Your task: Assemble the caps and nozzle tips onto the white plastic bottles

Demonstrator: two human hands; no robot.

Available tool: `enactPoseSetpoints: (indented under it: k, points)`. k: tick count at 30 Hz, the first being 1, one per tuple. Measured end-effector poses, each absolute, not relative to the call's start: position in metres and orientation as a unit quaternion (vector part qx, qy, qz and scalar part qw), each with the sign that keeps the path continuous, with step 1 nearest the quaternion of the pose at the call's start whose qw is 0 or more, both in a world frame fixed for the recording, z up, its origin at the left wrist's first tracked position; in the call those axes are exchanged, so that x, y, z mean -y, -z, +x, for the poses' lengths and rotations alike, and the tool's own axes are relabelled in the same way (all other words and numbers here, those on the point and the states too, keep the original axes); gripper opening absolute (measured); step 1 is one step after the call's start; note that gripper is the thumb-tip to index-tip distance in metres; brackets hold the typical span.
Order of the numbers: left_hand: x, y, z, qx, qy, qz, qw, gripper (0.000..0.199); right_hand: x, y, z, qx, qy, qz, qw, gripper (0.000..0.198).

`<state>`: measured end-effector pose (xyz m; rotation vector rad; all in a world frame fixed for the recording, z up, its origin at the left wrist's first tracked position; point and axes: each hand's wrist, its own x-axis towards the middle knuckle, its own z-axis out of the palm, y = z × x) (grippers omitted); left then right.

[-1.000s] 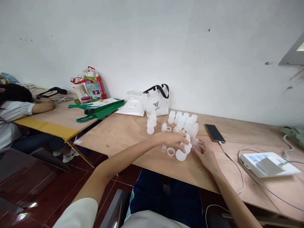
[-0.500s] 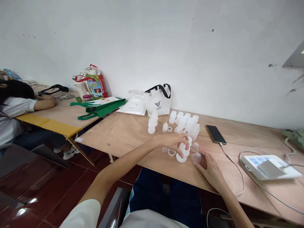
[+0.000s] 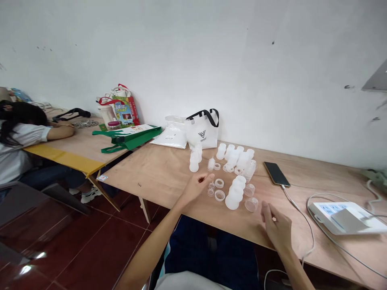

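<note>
Two white frosted bottles (image 3: 232, 197) stand near the front edge of the table, one behind the other. To their right lie two clear caps (image 3: 251, 204). On their left are white rings (image 3: 219, 195) and small clear plastic pieces (image 3: 211, 191). My left hand (image 3: 196, 187) is curled with its fingertips beside the small clear pieces, and nothing shows in it. My right hand (image 3: 277, 227) rests to the right of the nearer cap, apart from it. Its thumb and fingers are drawn together with nothing visible in them.
More frosted bottles (image 3: 231, 153) and stacked clear caps (image 3: 250, 170) stand farther back. Behind are a white tote bag (image 3: 202, 135) and a plastic package (image 3: 172, 135). A phone (image 3: 276, 174) charges near a power strip (image 3: 347, 217). Another person (image 3: 22, 141) leans on the neighbouring table.
My left hand has left the bottles and moved left to the small clear pieces. My right hand has let go of the nearer cap and drawn back to the right.
</note>
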<state>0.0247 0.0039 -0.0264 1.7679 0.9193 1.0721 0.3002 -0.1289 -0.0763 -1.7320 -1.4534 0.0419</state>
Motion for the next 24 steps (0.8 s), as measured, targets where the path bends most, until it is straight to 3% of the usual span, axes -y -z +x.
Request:
enactPoseSetpoints:
  k: [2,5,9,17,24]
  points:
    - [-0.011,0.037,0.015,-0.398,-0.413,0.712,0.405,0.058,0.119,0.077,0.314,0.571,0.025,-0.721,0.392,0.049]
    - [-0.022,0.05,0.006,-0.425,-0.374,0.725,0.393,0.056,0.103,0.081,0.334,0.595,0.065,-0.754,0.27,0.037]
    - [-0.031,0.065,0.006,-0.466,-0.345,0.73,0.362,0.045,0.089,0.08,0.339,0.606,0.028,-0.786,0.118,0.026]
    - [-0.029,0.072,0.01,-0.481,-0.297,0.771,0.294,0.043,0.08,0.059,0.318,0.54,-0.071,-0.836,0.073,0.032]
    - [-0.025,0.074,0.015,-0.492,-0.271,0.796,0.227,0.044,0.087,0.063,0.321,0.558,-0.109,-0.816,0.101,0.036]
